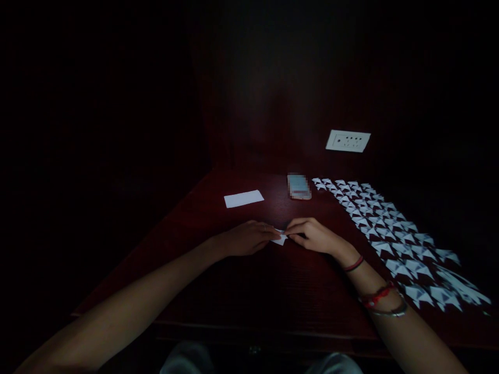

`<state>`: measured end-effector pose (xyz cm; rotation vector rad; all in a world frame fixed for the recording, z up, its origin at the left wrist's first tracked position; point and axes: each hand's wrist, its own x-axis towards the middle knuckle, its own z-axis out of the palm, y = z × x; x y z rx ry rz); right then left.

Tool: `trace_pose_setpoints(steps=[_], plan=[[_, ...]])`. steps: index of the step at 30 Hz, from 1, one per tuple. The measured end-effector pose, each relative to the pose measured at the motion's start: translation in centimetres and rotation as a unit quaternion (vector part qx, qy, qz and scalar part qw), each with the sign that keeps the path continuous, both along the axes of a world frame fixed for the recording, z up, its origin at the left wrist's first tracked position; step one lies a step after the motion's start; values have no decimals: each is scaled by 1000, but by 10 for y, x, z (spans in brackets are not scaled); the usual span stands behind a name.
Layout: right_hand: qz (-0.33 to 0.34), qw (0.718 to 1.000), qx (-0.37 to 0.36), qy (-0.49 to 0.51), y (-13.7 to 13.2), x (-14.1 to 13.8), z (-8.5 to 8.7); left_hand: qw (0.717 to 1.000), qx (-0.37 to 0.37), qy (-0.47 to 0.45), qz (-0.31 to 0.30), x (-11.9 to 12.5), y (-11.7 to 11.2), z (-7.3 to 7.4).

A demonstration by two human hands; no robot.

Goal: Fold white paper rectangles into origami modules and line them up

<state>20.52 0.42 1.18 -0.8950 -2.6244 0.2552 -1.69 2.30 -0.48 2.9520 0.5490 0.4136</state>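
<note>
Both of my hands meet at the middle of a dark red wooden table (241, 291). My left hand (245, 238) and my right hand (314, 235) each pinch one side of a small white folded paper piece (279, 237) that rests on the tabletop between them. The fingers of both hands are closed on it. My right wrist wears red thread bands and a metal bangle.
Several rows of small white folded paper pieces (393, 236) cover the table's right side. A flat white paper strip (244, 198) lies at the back left, a phone (299, 187) behind my hands. A white wall socket (348, 141) sits above. The surroundings are very dark.
</note>
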Motion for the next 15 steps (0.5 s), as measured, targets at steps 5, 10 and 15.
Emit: trace_pose_setpoints(steps=[5, 10, 15], plan=[[-10, 998, 22, -52, -1, -2, -2, 1000, -2, 8, -2, 0, 0, 1], [-12, 994, 42, -98, -3, -3, 1, 1000, 0, 12, -2, 0, 1, 1], [-17, 993, 41, -106, -4, 0, 4, 1000, 1, 15, -1, -1, 1, 0]])
